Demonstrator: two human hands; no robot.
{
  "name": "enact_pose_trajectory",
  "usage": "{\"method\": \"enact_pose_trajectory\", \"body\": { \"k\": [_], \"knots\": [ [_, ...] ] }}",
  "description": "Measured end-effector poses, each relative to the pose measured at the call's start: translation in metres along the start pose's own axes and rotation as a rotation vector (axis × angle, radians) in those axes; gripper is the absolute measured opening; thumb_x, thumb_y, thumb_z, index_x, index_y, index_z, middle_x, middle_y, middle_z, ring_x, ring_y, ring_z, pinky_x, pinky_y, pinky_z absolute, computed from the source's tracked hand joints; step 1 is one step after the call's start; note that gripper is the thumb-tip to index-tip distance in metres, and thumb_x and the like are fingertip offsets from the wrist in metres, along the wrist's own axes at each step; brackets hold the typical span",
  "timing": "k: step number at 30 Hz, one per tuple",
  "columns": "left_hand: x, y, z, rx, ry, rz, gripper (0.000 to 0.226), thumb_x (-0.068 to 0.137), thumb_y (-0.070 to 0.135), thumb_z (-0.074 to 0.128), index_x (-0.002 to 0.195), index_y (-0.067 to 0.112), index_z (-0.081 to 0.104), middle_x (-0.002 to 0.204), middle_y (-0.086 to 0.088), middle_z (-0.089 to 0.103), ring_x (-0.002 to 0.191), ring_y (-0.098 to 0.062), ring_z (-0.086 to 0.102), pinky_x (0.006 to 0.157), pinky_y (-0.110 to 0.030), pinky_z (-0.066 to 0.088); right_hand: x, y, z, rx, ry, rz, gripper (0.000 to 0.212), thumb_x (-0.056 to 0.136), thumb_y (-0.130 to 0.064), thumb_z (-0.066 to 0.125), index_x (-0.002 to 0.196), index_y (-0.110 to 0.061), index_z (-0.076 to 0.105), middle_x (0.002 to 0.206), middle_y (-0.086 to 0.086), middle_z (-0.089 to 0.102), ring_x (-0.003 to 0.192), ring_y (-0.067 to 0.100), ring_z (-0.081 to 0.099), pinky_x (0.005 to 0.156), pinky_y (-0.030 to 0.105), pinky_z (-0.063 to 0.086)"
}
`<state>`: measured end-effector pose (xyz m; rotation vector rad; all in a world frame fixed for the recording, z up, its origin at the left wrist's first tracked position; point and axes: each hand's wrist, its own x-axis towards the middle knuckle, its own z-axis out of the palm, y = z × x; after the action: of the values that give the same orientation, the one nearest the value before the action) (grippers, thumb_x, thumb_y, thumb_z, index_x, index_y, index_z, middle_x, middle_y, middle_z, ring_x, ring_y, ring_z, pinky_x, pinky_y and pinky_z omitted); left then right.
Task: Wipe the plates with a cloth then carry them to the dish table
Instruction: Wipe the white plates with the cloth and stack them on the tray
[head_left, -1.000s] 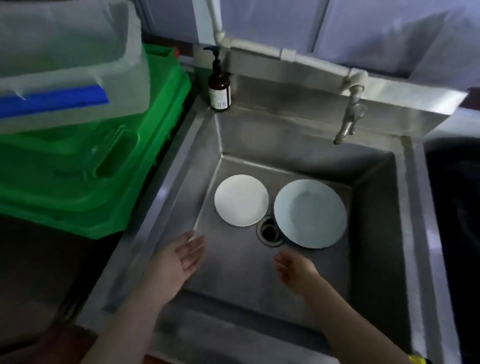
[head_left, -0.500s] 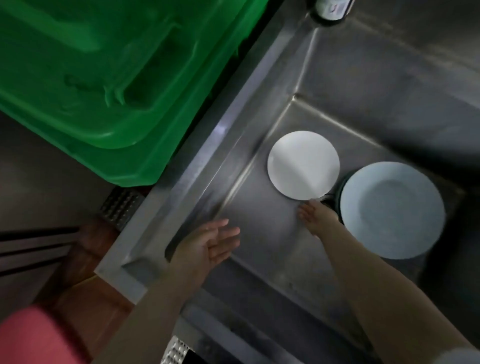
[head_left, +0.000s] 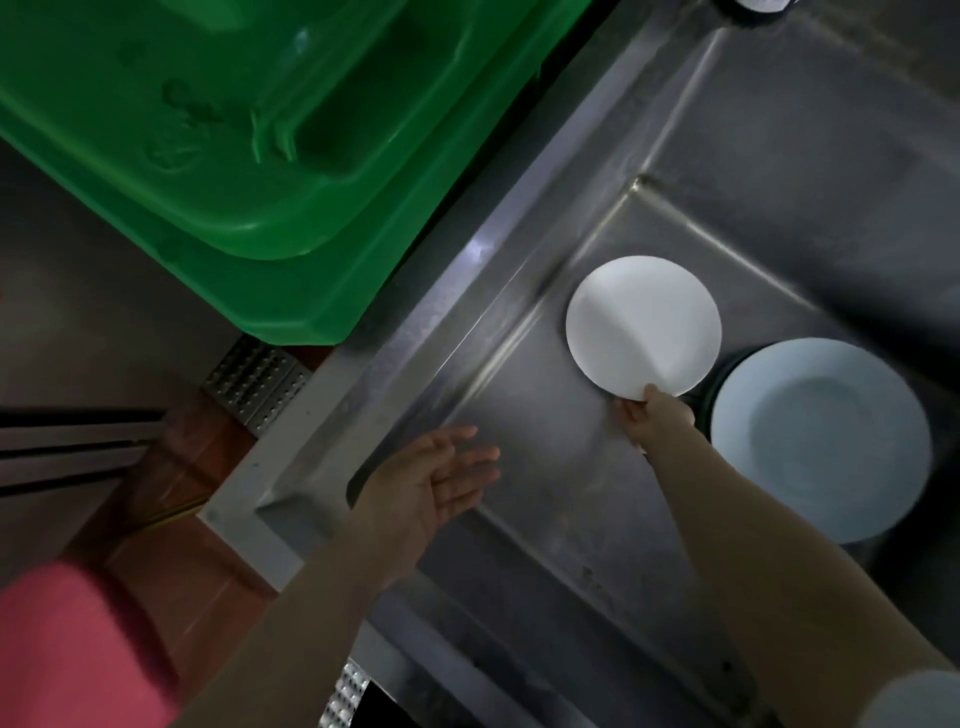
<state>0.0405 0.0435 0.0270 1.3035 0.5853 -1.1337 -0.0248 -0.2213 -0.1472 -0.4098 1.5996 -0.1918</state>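
Right grip (head_left: 655, 420) at small plate (head_left: 643, 332) near edge

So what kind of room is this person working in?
Probably a dishwashing area of a kitchen, perhaps a commercial one: a deep stainless steel sink holding two plates, a small white plate and a larger plate, with a big green plastic bin beside it.

Hidden and cut-off parts at the sink

I could not see the fingers of the right hand (head_left: 655, 418) under the small white plate (head_left: 643, 332); the drain (head_left: 705, 402) lay mostly covered by both plates, and the bottle (head_left: 759, 6) was cropped at the top edge.
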Motion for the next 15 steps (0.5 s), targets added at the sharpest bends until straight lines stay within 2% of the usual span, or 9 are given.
{"method": "enact_pose_trajectory", "body": {
  "k": [2,5,7,9,11,13,15],
  "knots": [
    [0.001,0.000,0.000,0.018,0.002,0.004,0.027,0.101,0.010,0.036,0.109,0.012,0.062,0.102,-0.013,0.074,0.094,-0.025,0.072,0.088,-0.037,0.051,-0.003,-0.001,0.000,0.012,-0.007,-0.025,0.039,0.096,-0.003,0.048,0.133,-0.014,0.047,0.124,0.011,0.060,0.098,0.027,0.062,0.072,0.037,0.053],
    [0.001,-0.001,0.002,0.065,0.000,0.006,0.027,0.101,0.009,0.036,0.109,0.013,0.062,0.101,-0.012,0.074,0.094,-0.025,0.071,0.089,-0.037,0.051,-0.011,-0.006,-0.004,0.013,-0.051,-0.068,0.042,0.094,0.001,0.046,0.133,-0.016,0.046,0.116,0.011,0.060,0.087,0.026,0.063,0.057,0.035,0.052],
    [0.002,-0.002,0.003,0.100,-0.005,0.004,0.027,0.101,0.009,0.037,0.109,0.014,0.062,0.102,-0.011,0.074,0.094,-0.024,0.071,0.089,-0.036,0.051,-0.019,-0.009,-0.010,-0.001,-0.068,-0.079,0.041,0.094,0.002,0.046,0.130,-0.017,0.049,0.110,0.009,0.061,0.081,0.025,0.064,0.054,0.034,0.051],
    [0.002,-0.003,0.004,0.131,-0.008,0.005,0.027,0.101,0.009,0.037,0.111,0.014,0.062,0.104,-0.011,0.074,0.095,-0.023,0.071,0.086,-0.035,0.051,-0.029,-0.011,-0.020,-0.022,-0.065,-0.095,0.038,0.093,0.002,0.047,0.122,-0.021,0.053,0.105,0.008,0.063,0.081,0.023,0.065,0.056,0.035,0.052],
    [0.002,-0.002,0.003,0.141,-0.022,0.007,0.027,0.101,0.009,0.037,0.112,0.014,0.062,0.105,-0.011,0.074,0.096,-0.023,0.071,0.084,-0.035,0.051,-0.040,-0.010,-0.030,-0.033,-0.066,-0.137,0.028,0.091,0.002,0.048,0.104,-0.020,0.059,0.101,0.006,0.065,0.083,0.024,0.066,0.061,0.038,0.054],
    [0.002,-0.003,0.001,0.136,-0.053,0.011,0.027,0.100,0.009,0.037,0.113,0.013,0.062,0.106,-0.012,0.073,0.099,-0.024,0.070,0.086,-0.036,0.050,-0.055,-0.009,-0.039,-0.045,-0.087,-0.193,0.028,0.090,0.002,0.049,0.090,-0.024,0.061,0.098,0.006,0.066,0.084,0.025,0.067,0.067,0.038,0.056],
    [0.000,-0.004,-0.002,0.137,-0.095,0.019,0.028,0.100,0.009,0.038,0.115,0.013,0.061,0.107,-0.011,0.073,0.102,-0.025,0.070,0.087,-0.037,0.050,-0.074,-0.008,-0.049,-0.077,-0.097,-0.281,0.026,0.091,-0.001,0.051,0.089,-0.024,0.061,0.096,0.006,0.067,0.080,0.023,0.069,0.062,0.033,0.056]
  ]
}}
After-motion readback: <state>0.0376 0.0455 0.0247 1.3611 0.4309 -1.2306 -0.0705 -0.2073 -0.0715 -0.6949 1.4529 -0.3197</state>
